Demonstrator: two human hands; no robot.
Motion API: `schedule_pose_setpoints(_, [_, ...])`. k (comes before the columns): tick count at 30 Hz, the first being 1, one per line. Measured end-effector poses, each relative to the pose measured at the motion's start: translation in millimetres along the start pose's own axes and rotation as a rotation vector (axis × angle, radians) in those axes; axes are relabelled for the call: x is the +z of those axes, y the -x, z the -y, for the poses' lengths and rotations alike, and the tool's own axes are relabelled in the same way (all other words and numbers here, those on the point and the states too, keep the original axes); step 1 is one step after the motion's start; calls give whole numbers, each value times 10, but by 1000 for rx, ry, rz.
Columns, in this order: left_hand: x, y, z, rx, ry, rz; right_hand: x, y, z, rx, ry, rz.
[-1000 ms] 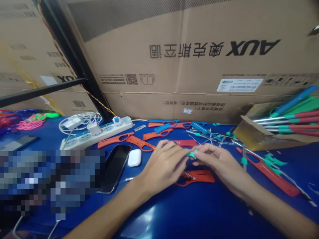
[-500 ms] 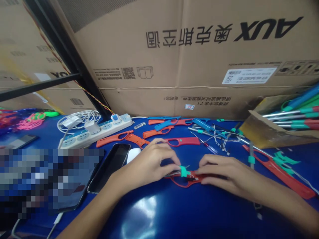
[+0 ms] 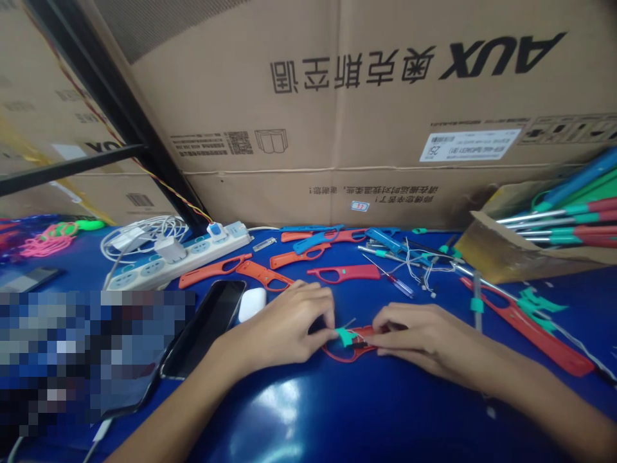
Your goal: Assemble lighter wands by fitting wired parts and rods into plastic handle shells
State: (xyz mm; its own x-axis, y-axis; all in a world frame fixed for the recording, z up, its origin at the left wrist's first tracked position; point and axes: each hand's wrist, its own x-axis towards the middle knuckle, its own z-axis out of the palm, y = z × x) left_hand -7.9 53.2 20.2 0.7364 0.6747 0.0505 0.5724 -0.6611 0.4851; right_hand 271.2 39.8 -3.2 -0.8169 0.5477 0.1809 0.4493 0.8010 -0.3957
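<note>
An orange plastic handle shell (image 3: 348, 352) lies flat on the blue table (image 3: 366, 418), just in front of me. My left hand (image 3: 284, 325) pinches a small teal part (image 3: 345, 336) against the shell's upper edge, with thin metal wires beside it. From the right, my right hand (image 3: 419, 335) lies over the other end of the shell, fingers curled and pressing it down. Most of the shell is hidden under the two hands.
More orange and blue shells (image 3: 343, 273) are scattered behind my hands. A phone (image 3: 205, 328), white earbud case (image 3: 252, 303) and power strip (image 3: 176, 260) lie left. A cardboard box of long lighter-like tools (image 3: 540, 247) stands right. A big carton (image 3: 347, 109) walls the back.
A second ago both hands held the teal part up above the shell. They have come down to the table, and the part now rests on the orange shell.
</note>
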Motion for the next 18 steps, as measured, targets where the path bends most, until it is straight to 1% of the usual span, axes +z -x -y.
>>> schedule_pose_setpoints(5, [-63, 28, -33, 7, -29, 18, 0, -14, 14, -36, 21, -34])
schedule_pose_setpoints(9, [-101, 38, -74, 25, -41, 22, 2, -22, 29, -42, -9, -52])
schedule_pose_setpoints(14, [-68, 18, -81, 32, -86, 13, 4, -31, 57, -31, -12, -37])
schedule_pose_setpoints(18, [-46, 3, -78, 39, -97, 10, 10, -39, 65, -29, -28, -54])
